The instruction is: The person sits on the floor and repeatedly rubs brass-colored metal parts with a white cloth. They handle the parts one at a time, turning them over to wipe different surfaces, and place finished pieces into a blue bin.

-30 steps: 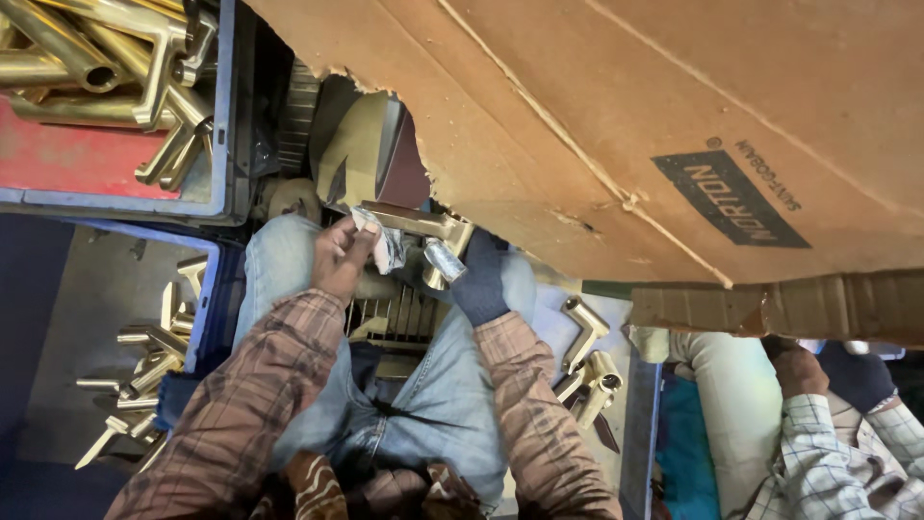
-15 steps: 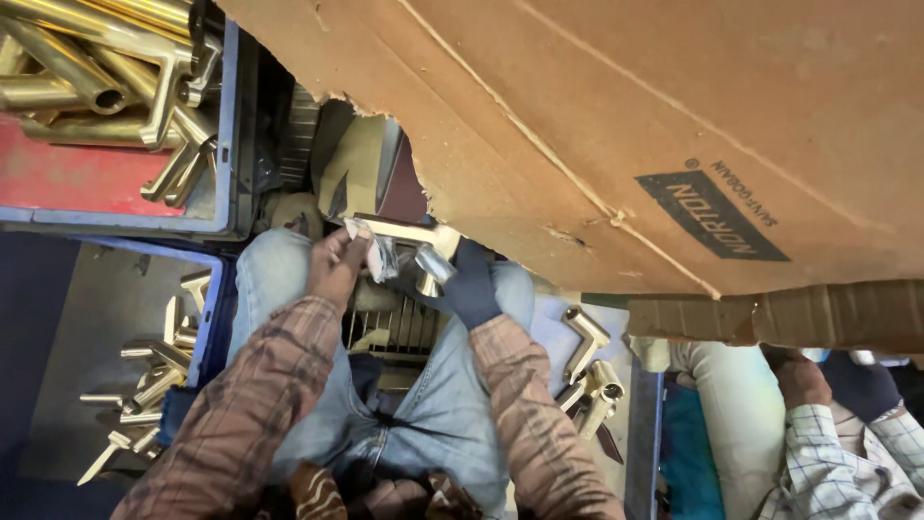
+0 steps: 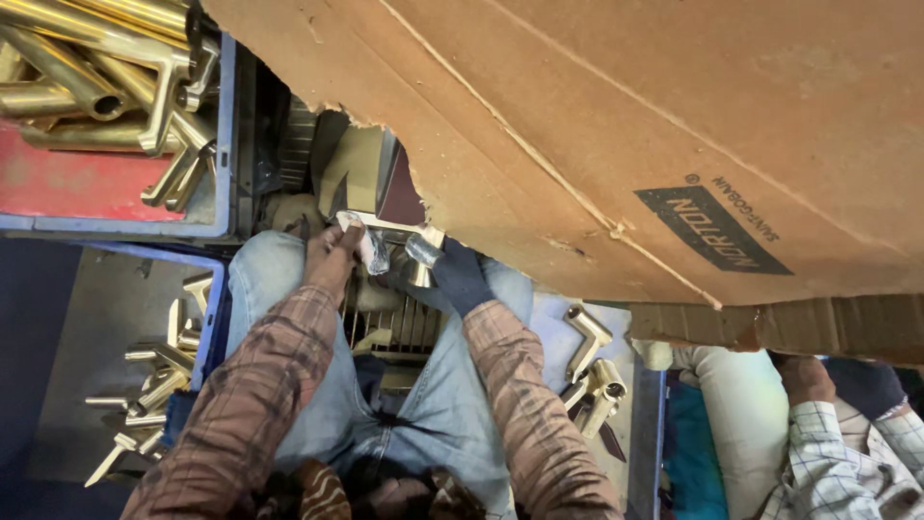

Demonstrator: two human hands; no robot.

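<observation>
Centre of frame, just under the torn edge of the cardboard (image 3: 597, 116): both hands meet on one brass fitting (image 3: 390, 229). Left hand (image 3: 332, 255), bare, closed around the fitting's left end with a scrap of pale cloth (image 3: 373, 252) pressed against it. Right hand (image 3: 460, 274), in a dark glove, closed on the right end near a shiny round stub (image 3: 422, 250). Fitting sits above the knees, in front of a slatted grate (image 3: 399, 323); exact contact with anything behind it cannot be told.

Upper left: blue crate (image 3: 227, 125) piled with long brass tubes. Lower left: second crate (image 3: 214, 318) with small brass pieces. Lower right of centre: a few loose brass elbows (image 3: 587, 337). Far lower right: another person's checked sleeve (image 3: 847, 453), well apart.

Judgement on handling: keep both grips firm and the fitting level; cloth should stay between bare fingers and metal; turn the piece a little at a time so no face is missed; keep sleeves off the grate
</observation>
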